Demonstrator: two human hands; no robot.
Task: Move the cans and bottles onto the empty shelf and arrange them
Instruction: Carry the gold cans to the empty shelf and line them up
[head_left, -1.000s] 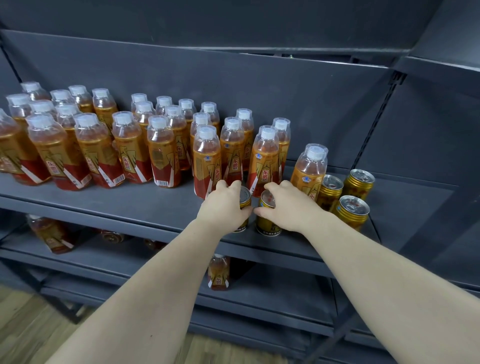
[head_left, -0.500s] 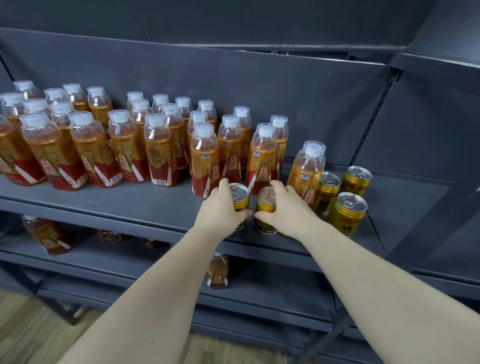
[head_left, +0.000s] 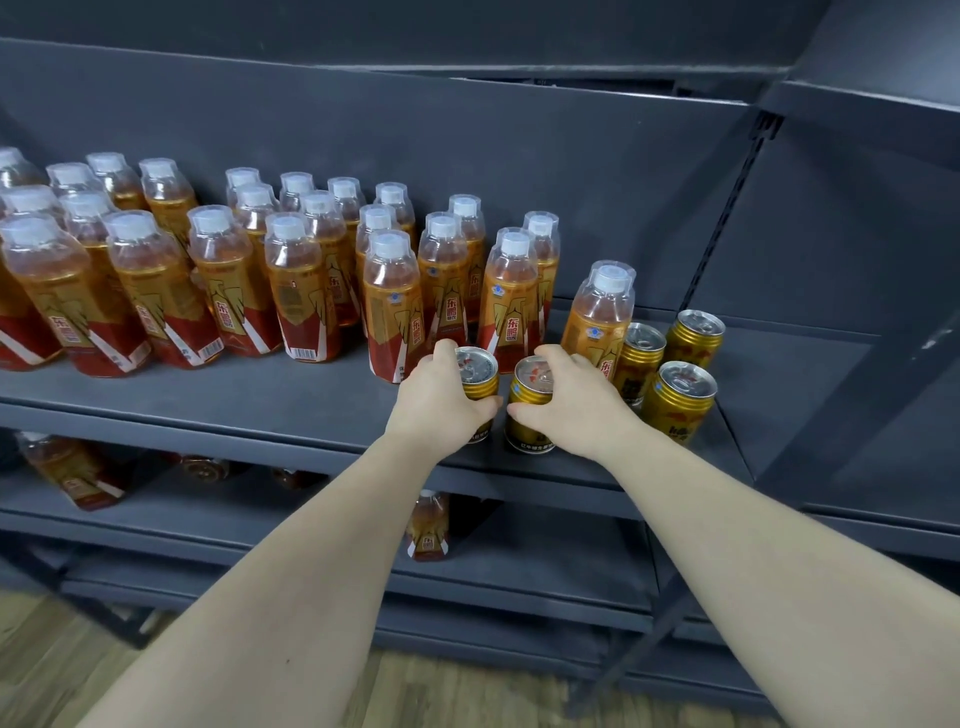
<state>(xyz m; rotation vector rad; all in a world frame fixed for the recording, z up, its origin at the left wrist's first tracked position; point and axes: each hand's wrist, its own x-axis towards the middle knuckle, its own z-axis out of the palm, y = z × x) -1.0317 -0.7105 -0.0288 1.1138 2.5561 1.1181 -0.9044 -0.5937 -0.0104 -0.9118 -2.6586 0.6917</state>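
Two gold cans stand side by side near the front edge of the dark grey shelf (head_left: 260, 400). My left hand (head_left: 441, 400) grips the left can (head_left: 478, 371), and my right hand (head_left: 566, 402) grips the right can (head_left: 532, 387). Three more gold cans (head_left: 680, 400) stand just to the right, beside a lone orange bottle (head_left: 602, 312). Several rows of orange bottles with white caps (head_left: 291, 291) fill the shelf's left and middle.
The shelf's right end (head_left: 789, 395) beyond the cans is bare, bounded by an angled grey panel. On the lower shelf stand one bottle (head_left: 428, 527) and, at the left, another bottle (head_left: 78, 473) with a few cans lying behind. Wood floor shows below.
Both hands have stayed on the two cans; the cans sit slightly further right on the shelf and more of their lids shows. The view has shifted a little.
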